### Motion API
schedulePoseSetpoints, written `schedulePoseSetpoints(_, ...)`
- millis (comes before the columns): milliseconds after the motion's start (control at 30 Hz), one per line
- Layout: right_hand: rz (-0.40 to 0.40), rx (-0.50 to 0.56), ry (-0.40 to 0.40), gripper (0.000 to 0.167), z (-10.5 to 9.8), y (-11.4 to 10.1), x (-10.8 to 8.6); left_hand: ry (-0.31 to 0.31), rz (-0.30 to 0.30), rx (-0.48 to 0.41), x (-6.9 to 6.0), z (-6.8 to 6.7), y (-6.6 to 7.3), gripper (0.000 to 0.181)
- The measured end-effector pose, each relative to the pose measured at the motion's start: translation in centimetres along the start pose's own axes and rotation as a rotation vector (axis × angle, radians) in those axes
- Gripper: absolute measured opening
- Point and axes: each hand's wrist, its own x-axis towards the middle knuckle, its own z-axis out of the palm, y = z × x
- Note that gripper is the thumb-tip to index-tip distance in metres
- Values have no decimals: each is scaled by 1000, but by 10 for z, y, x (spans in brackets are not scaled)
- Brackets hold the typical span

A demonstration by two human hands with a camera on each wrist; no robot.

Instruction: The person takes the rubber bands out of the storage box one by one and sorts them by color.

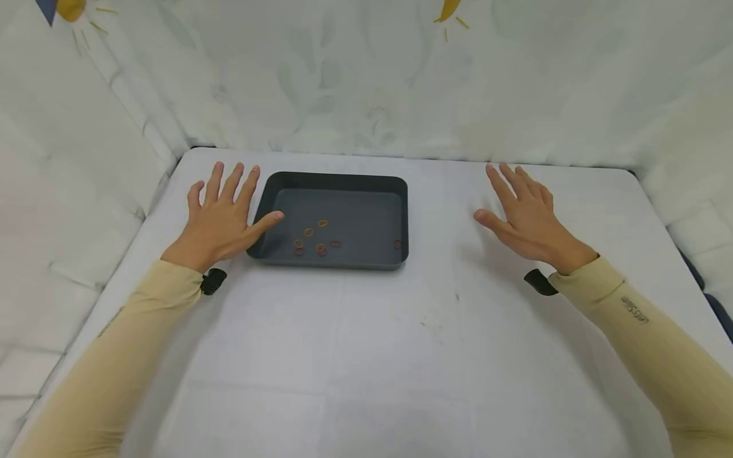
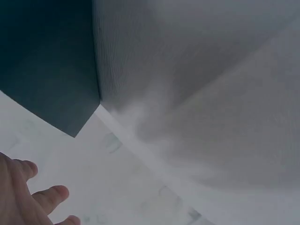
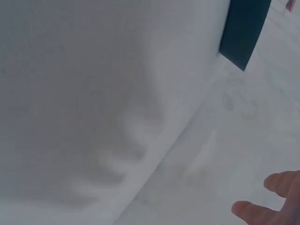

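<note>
Head view: left hand (image 1: 219, 224) and right hand (image 1: 531, 222) spread wide, holding nothing; bands (image 1: 321, 247) lie in tray (image 1: 366, 216). Risk — left hand, if lowered carelessly, could knock tray, scattering bands.

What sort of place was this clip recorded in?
Probably a small screened-off recording booth: pale leaf-patterned sheeting hangs right behind the white table and along its sides, and a dark tray of small coloured loops sits on top.
</note>
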Motion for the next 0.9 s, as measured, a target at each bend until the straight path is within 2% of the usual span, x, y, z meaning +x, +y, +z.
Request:
schedulePoseSetpoints(233,-52,-7,29,90,11,-17,11,-38,-7,4,3,5,8,99)
schedulePoseSetpoints(533,-91,-13,8,90,27,-36,27,-35,-26,-17,2,10,11,108)
schedulePoseSetpoints(733,-73,-15,-28,93,40,-52,37,-47,-49,-39,3,12,13,113)
schedulePoseSetpoints(900,-36,-54,-81,99,53,-67,49,-38,-49,-43,3,15,13,109)
